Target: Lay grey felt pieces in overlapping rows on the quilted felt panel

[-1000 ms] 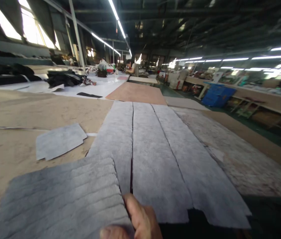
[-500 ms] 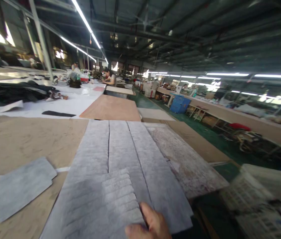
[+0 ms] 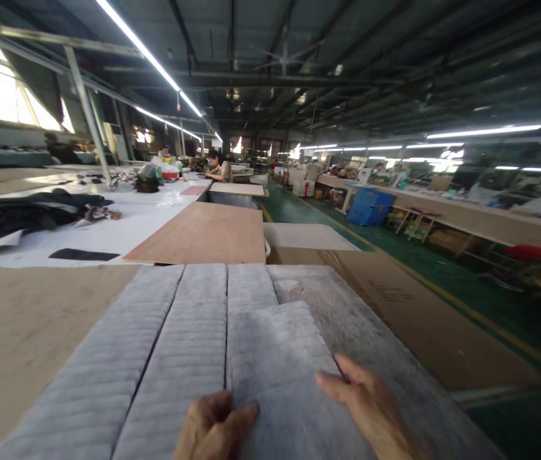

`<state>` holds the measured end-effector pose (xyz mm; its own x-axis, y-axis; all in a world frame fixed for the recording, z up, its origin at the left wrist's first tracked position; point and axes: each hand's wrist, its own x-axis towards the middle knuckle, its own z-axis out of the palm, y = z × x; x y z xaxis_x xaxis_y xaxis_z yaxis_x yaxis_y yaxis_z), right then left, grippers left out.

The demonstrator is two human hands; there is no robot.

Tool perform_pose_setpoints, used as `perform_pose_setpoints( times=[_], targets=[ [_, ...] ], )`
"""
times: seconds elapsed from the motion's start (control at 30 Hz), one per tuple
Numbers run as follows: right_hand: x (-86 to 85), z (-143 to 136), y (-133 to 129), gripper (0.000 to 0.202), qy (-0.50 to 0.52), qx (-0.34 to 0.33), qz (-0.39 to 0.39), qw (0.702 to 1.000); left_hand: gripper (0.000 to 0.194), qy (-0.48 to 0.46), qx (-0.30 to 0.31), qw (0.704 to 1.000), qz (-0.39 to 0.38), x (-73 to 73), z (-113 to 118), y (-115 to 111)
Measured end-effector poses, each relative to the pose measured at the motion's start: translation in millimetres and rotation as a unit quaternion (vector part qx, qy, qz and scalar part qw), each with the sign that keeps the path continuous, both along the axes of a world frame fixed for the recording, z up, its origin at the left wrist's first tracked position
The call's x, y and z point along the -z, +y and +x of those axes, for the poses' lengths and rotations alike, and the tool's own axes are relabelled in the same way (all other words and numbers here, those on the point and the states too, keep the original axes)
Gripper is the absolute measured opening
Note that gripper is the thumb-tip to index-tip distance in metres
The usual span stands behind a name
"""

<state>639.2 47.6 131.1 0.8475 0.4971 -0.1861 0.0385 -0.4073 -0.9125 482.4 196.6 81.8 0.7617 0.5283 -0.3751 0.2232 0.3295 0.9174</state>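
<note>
Long grey ribbed fabric strips [image 3: 179, 338] lie side by side on the table, running away from me. A separate grey ribbed piece [image 3: 280, 364] lies over the rightmost strip. My left hand [image 3: 217, 421] pinches this piece at its left edge, fingers bent together. At the piece's right edge, my right hand [image 3: 364, 396] grips it between thumb and fingers. Under and to the right of the fabric is a worn, mottled board [image 3: 371, 332].
Beyond the strips lies a reddish wooden board [image 3: 208, 233]. Black fabric [image 3: 35, 211] is heaped on the white table at left. Brown cardboard [image 3: 424, 306] extends at right. A blue bin [image 3: 370, 206] and a seated person [image 3: 220, 169] are farther off.
My left hand has come into view and taken the piece's left edge. The piece now lies farther right on the strips, with my right hand still on it. The view has shifted.
</note>
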Motion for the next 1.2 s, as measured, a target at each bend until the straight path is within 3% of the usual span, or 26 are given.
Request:
perform_pose_setpoints(
  times=[0.13,0.37,0.5,0.6,0.77,1.0,1.2],
  targets=[
    [11.6,70.1,10.0,0.035,-0.012,-0.012,-0.044,0.999,0.031,0.042,0.018,0.998,0.047,-2.0,66.9,14.9],
    [41.1,175.5,38.8,0.066,-0.022,0.044,-0.071,0.996,0.015,0.113,0.027,0.989,0.096,-1.7,176.9,31.7],
    [52.1,221.6,54.3,0.059,-0.051,0.059,-0.087,0.993,0.024,0.186,0.031,0.966,0.179,6.6,231.3,46.1],
    [57.4,246.7,67.1,0.037,-0.081,0.056,-0.098,0.990,0.023,0.226,0.038,0.943,0.242,10.2,261.6,60.5],
    [59.9,275.4,89.5,0.012,-0.126,0.041,-0.115,0.984,0.022,0.282,0.033,0.902,0.326,9.6,294.3,76.0],
    [64.9,295.6,115.2,0.008,-0.166,0.043,-0.165,0.971,0.022,0.336,0.040,0.864,0.374,22.4,314.2,89.5],
    [81.8,302.0,123.9,0.012,-0.178,0.040,-0.194,0.964,0.024,0.354,0.040,0.851,0.386,32.8,322.5,101.7]
  ],
)
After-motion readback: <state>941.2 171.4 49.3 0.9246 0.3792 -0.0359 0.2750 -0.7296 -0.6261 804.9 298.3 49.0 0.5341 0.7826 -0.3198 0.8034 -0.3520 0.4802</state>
